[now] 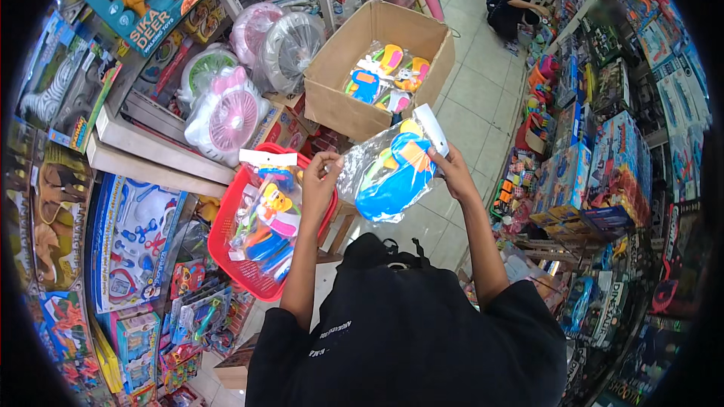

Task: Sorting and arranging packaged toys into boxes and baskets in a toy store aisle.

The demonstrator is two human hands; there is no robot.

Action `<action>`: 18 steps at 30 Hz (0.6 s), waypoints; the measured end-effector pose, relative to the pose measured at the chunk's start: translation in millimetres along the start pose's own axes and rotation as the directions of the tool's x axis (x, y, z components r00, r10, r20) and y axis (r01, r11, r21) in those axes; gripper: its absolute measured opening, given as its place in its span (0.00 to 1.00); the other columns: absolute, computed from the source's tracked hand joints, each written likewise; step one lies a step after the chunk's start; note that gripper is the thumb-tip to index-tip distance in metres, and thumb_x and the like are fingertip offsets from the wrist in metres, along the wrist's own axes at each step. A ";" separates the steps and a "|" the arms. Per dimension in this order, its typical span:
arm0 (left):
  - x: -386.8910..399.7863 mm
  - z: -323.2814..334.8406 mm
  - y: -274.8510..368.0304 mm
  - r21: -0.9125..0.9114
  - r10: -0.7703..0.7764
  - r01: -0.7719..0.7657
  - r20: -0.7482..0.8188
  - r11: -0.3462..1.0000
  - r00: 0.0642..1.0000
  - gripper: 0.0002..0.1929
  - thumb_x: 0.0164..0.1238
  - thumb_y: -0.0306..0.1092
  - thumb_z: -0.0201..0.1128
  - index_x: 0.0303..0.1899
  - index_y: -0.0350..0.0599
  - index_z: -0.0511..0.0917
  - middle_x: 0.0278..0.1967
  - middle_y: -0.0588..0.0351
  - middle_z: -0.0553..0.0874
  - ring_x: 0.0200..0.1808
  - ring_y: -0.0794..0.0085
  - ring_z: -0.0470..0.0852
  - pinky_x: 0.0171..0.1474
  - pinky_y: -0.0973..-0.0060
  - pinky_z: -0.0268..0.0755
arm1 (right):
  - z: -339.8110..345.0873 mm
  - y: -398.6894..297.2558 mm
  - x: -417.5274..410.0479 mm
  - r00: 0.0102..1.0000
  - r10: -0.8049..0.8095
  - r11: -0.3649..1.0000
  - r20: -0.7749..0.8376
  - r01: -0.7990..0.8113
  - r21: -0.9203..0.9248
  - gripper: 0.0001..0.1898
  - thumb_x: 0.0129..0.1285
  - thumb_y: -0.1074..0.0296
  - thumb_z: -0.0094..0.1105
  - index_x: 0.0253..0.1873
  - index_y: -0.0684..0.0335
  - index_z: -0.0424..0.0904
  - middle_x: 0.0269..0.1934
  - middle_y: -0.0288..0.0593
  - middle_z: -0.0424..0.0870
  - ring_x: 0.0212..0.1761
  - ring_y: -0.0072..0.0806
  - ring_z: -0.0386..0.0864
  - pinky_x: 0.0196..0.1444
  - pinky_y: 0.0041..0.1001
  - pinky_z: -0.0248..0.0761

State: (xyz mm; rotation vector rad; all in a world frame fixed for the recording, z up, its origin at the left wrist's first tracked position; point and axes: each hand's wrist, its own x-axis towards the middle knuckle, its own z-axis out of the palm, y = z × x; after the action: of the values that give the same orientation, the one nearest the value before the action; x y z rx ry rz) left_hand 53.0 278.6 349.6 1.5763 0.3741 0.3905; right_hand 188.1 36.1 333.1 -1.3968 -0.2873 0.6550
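Note:
Between my two hands is a clear plastic bag (390,172) with a blue, yellow and green plastic toy inside and a white header strip. My right hand (455,172) grips its right side near the strip, thumb on top. At the bag's left edge my left hand (323,178) has thumb and fingertips pinched together on the plastic. Beyond the bag stands an open cardboard box (350,113) with several bagged toys (390,76) at its bottom. A red plastic basket (226,237) to the left of my left forearm holds more bagged toys (277,209), some blue, one with a yellow animal figure.
Plastic-wrapped fans (232,118) stand on the left beside a white shelf edge (153,152). Boxed toys line both sides of the tiled aisle (475,102). A person in dark clothes (517,3) crouches at the far right shelf. A small carton (232,376) lies low on the left.

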 end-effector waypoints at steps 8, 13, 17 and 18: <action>74.4 27.4 32.9 -0.100 0.028 -0.020 0.085 0.995 0.996 0.30 0.59 0.26 0.61 0.62 0.38 0.56 0.41 0.52 0.75 0.37 0.76 0.77 0.38 0.83 0.71 | -26.8 -33.9 92.3 0.987 -0.142 0.982 -0.074 0.150 0.115 0.27 0.63 0.55 0.54 0.62 0.66 0.61 0.48 0.41 0.76 0.43 0.22 0.76 0.40 0.24 0.73; 157.5 31.3 18.9 0.033 0.134 -0.137 0.080 0.990 0.988 0.31 0.58 0.25 0.62 0.61 0.36 0.55 0.41 0.51 0.74 0.36 0.77 0.77 0.38 0.83 0.71 | -43.6 -72.0 169.0 0.978 -0.211 0.977 0.000 0.211 0.016 0.29 0.64 0.57 0.54 0.65 0.64 0.58 0.51 0.42 0.73 0.47 0.23 0.74 0.43 0.23 0.71; 215.2 29.4 2.7 0.439 0.221 -0.219 0.045 0.871 0.974 0.35 0.53 0.32 0.66 0.60 0.35 0.56 0.47 0.43 0.72 0.47 0.61 0.76 0.48 0.69 0.70 | -49.8 -88.1 237.0 0.969 -0.246 0.959 0.039 0.249 -0.139 0.28 0.64 0.58 0.53 0.64 0.65 0.58 0.50 0.42 0.74 0.47 0.23 0.73 0.43 0.24 0.71; 228.3 31.2 0.1 0.434 0.210 -0.204 0.035 0.878 0.977 0.35 0.53 0.32 0.66 0.60 0.35 0.56 0.47 0.43 0.72 0.47 0.61 0.76 0.48 0.69 0.70 | -51.5 -91.0 250.7 0.971 -0.234 0.956 0.049 0.239 -0.168 0.28 0.64 0.58 0.53 0.64 0.66 0.58 0.50 0.43 0.74 0.47 0.24 0.73 0.44 0.24 0.71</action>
State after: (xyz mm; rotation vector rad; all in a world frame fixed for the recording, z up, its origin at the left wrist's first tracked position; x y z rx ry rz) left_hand 269.4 357.4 353.0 2.0651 0.3162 0.5067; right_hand 438.5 136.5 364.9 -1.4907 -0.5364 0.4603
